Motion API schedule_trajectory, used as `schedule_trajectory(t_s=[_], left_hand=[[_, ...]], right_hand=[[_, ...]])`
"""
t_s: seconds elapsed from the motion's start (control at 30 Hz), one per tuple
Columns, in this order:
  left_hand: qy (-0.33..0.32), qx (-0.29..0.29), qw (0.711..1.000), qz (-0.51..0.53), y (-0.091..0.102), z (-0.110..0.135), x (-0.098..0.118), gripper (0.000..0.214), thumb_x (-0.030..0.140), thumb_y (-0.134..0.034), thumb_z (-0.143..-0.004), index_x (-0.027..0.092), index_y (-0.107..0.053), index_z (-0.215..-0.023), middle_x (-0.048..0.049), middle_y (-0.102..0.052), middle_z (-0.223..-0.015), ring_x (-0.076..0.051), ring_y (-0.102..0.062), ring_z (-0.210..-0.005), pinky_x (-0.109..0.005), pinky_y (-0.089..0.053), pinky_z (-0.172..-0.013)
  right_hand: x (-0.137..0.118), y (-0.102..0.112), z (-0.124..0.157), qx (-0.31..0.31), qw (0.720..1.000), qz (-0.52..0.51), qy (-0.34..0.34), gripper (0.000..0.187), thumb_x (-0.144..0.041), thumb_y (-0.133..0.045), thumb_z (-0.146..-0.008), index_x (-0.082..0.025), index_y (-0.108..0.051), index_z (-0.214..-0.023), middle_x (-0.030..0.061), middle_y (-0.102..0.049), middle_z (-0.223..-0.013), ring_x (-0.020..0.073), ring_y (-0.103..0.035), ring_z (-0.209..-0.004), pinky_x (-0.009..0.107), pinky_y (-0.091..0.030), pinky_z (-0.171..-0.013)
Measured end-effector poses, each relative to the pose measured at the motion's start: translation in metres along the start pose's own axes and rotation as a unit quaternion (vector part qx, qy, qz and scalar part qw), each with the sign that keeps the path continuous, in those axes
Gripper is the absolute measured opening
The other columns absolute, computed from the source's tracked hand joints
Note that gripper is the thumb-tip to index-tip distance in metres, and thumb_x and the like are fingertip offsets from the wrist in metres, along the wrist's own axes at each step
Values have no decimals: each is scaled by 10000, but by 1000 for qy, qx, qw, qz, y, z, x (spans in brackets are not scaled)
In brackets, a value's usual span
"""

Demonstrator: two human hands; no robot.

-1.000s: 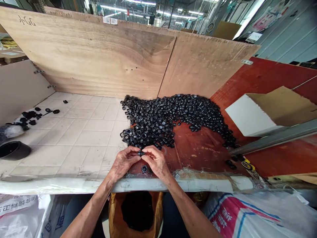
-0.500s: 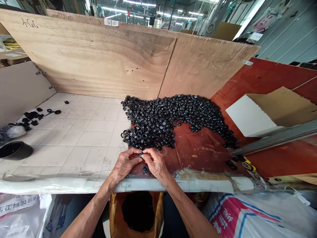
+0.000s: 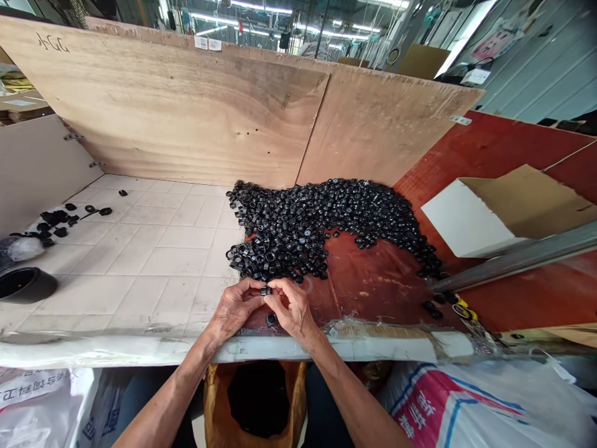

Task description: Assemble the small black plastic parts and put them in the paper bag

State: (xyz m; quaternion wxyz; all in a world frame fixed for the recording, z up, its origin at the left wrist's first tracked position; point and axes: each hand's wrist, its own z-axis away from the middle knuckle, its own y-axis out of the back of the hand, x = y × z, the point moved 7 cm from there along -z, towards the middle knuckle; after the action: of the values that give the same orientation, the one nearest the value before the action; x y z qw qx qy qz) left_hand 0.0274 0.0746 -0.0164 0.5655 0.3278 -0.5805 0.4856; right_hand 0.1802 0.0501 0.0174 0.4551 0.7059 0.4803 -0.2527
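Between my fingertips I hold a small black ring-shaped plastic part (image 3: 265,290). My left hand (image 3: 234,306) pinches it from the left, and my right hand (image 3: 291,306) pinches it from the right. Another small black part (image 3: 271,319) lies on the table just below, close to the right fingers. Right behind my hands spreads a big heap of black plastic parts (image 3: 289,224), many of them ring-like. The fingers cover some of the held part.
A brown sack (image 3: 214,404) stands open below the table edge (image 3: 140,350). At the left are a black cup-like container (image 3: 28,285) and loose black pieces (image 3: 56,218). At the right are a carton (image 3: 471,218), a metal bar (image 3: 522,258) and yellow-handled scissors (image 3: 466,311). Plywood (image 3: 186,112) walls the back.
Both hands keep hold of the small black part, which now shows more clearly between the fingertips. The view has shifted slightly; the heap looks the same.
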Motion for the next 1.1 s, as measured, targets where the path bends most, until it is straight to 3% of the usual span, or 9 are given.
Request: schedule_trajectory(t_s=[0.13,0.27,0.4,0.53,0.67,0.8,0.87,0.93,1.1], left_hand=[[-7,9,1000,-15,2,1,1,368,411,-865,-781,176,-736,-1033,-47,-819,-956,-220,-769,-902,-346,-603,-885],[-7,8,1000,-26,3,1,-3,391,402,-867,-763,175,-735,-1052,-50,-815,-966,-227,-766,-923,-353,-599,-899],[1,17,1000,-8,3,0,-3,403,421,-878,-756,177,-722,-1036,-40,-814,-928,-214,-765,-874,-341,-602,-863],[-4,25,1000,-3,4,0,0,396,432,-873,-768,173,-716,-1023,-39,-813,-906,-210,-764,-848,-340,-603,-848],[-4,28,999,-14,6,0,-1,407,423,-873,-766,166,-716,-1040,-42,-805,-878,-213,-760,-827,-334,-600,-811],[-2,30,999,-12,6,1,0,407,420,-871,-765,164,-712,-1040,-47,-807,-882,-215,-764,-833,-335,-597,-817],[-1,24,1000,-8,5,2,0,396,421,-860,-778,165,-714,-1041,-55,-814,-908,-221,-771,-858,-343,-599,-842],[-2,17,1000,-5,4,2,0,385,423,-853,-784,170,-716,-1040,-60,-819,-936,-228,-775,-888,-357,-602,-870],[-19,8,999,-47,4,2,-5,352,402,-826,-796,180,-729,-1052,-52,-814,-949,-233,-768,-900,-368,-605,-876]], right_hand=[[1,-2,1,-14,1000,15,10,139,-309,-605,-1022,-208,-695,-992,34,-688,-838,188,-639,-738,295,-504,-725],[12,-4,1,6,998,57,-8,411,-382,-558,-1059,-224,-563,-680,-5,-559,-606,154,-510,-564,292,-430,-613],[7,-2,0,12,999,26,-18,265,-392,-587,-1041,-208,-657,-864,-15,-567,-674,152,-526,-603,281,-422,-604],[-3,-2,0,-13,999,45,0,463,-361,-557,-1050,-230,-482,-613,-21,-459,-587,148,-452,-565,296,-372,-579],[-1,1,-1,-5,1000,11,-27,311,-412,-630,-992,-223,-596,-748,-13,-555,-670,150,-492,-586,287,-402,-582],[-2,0,-2,-18,999,30,-17,351,-366,-632,-985,-230,-567,-668,-31,-480,-571,155,-459,-552,301,-406,-601],[-2,1,-2,-13,1000,21,-17,164,-331,-663,-954,-222,-674,-833,-10,-591,-680,165,-518,-596,301,-448,-628],[0,0,-1,-19,999,8,-24,117,-310,-659,-954,-219,-717,-996,20,-685,-815,180,-596,-671,299,-480,-651],[8,-4,-1,-25,999,23,-32,205,-317,-595,-1008,-220,-659,-839,23,-686,-768,182,-616,-676,294,-444,-639]])
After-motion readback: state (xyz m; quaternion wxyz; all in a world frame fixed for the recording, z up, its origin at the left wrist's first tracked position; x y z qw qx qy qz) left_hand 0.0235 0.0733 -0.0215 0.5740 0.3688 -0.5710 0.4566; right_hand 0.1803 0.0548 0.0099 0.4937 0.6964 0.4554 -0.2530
